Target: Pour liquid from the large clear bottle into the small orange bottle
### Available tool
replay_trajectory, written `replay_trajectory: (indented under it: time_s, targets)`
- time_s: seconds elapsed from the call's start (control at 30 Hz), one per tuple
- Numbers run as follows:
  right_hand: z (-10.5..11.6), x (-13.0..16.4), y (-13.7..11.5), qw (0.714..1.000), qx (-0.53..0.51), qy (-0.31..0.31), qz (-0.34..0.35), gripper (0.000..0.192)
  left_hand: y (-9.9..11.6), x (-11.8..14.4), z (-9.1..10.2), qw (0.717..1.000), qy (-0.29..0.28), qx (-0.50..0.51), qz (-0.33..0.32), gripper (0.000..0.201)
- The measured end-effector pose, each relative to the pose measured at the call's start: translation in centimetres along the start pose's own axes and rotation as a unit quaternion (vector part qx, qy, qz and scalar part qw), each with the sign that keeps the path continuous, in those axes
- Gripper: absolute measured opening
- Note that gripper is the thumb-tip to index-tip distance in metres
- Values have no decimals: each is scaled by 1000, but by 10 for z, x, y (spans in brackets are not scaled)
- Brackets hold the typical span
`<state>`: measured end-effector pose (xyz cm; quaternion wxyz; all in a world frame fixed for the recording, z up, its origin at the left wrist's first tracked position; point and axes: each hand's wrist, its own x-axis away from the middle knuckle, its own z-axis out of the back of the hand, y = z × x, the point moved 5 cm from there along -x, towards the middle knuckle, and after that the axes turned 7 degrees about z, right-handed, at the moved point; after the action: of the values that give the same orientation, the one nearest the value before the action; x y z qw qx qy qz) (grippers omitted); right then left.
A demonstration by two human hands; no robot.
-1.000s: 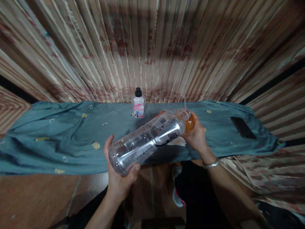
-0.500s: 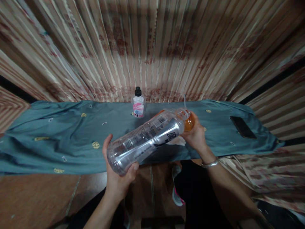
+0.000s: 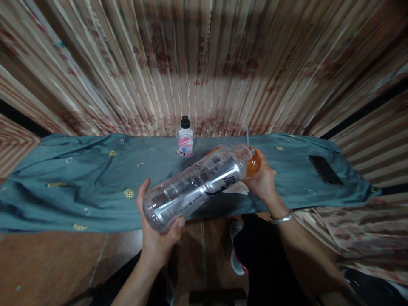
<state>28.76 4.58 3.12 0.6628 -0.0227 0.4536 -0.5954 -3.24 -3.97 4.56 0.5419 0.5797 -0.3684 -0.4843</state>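
Note:
A large clear plastic bottle (image 3: pixel 191 191) with a silver label is tilted over the table, its mouth up and to the right. My left hand (image 3: pixel 161 238) is wrapped around its base. At the mouth end, my right hand (image 3: pixel 261 178) grips a translucent orange bottle (image 3: pixel 253 165), partly hidden behind the clear bottle's neck. I cannot tell whether the two bottles touch. A thin pale tube (image 3: pixel 247 134) sticks up behind the orange bottle. Below the clear bottle's neck, a piece of white tissue (image 3: pixel 237 188) lies on the cloth.
A green patterned cloth (image 3: pixel 95 178) covers the narrow table. Towards its back stands a small clear bottle (image 3: pixel 185 142) with a black cap and pink label. A black phone (image 3: pixel 325 170) lies at the right. Pleated curtains (image 3: pixel 197 63) hang close behind the table.
The clear bottle has turned very slightly about its length, so its label's print sits a little differently. Both hands keep their grips and places.

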Motion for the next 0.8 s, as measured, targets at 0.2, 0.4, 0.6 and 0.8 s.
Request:
replay_trajectory:
  time_s: [0.2, 0.4, 0.6, 0.8]
  targets:
    - [-1, 0, 0, 1000, 1, -2, 1, 89, -1, 0, 0, 1000, 18, 14, 1, 110]
    - [0, 1, -1, 1000, 5, 2, 9, 88, 2, 0, 1, 1000, 6, 10, 21, 113]
    - [-1, 1, 2, 1000, 12, 6, 13, 89, -1, -2, 8, 1000, -17, -1, 25, 116]
    - [0, 1, -1, 1000, 8, 2, 11, 89, -1, -1, 8, 1000, 9, -5, 3, 113]
